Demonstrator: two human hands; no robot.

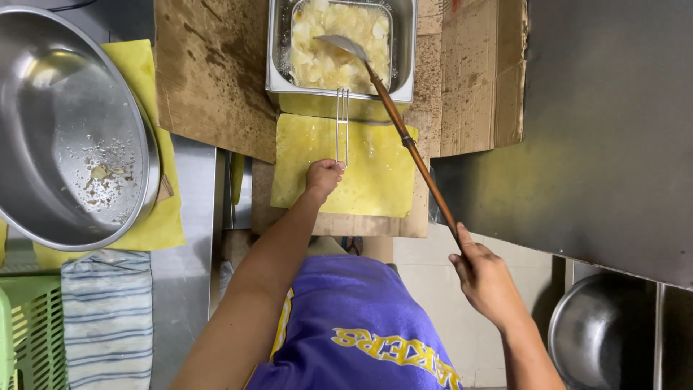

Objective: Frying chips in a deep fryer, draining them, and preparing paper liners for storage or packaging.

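A steel fryer (pixel 403 50) at the top centre holds a wire basket of pale food pieces (pixel 325 43) in bubbling oil. The basket's wire handle (pixel 342 126) reaches toward me, and my left hand (pixel 323 175) is closed on its near end. My right hand (pixel 485 278) grips the end of a long wooden handle (pixel 415 152), whose metal ladle head (pixel 341 45) rests on the frying food. A yellow cloth (pixel 375 173) lies below the fryer, under the basket handle.
Oil-stained cardboard (pixel 209 72) surrounds the fryer. A large steel bowl (pixel 65 130) with scraps sits at left on a yellow cloth, above a striped towel (pixel 107 318) and a green crate (pixel 32 332). A dark steel surface (pixel 606 130) is on the right, another steel bowl (pixel 599 332) below it.
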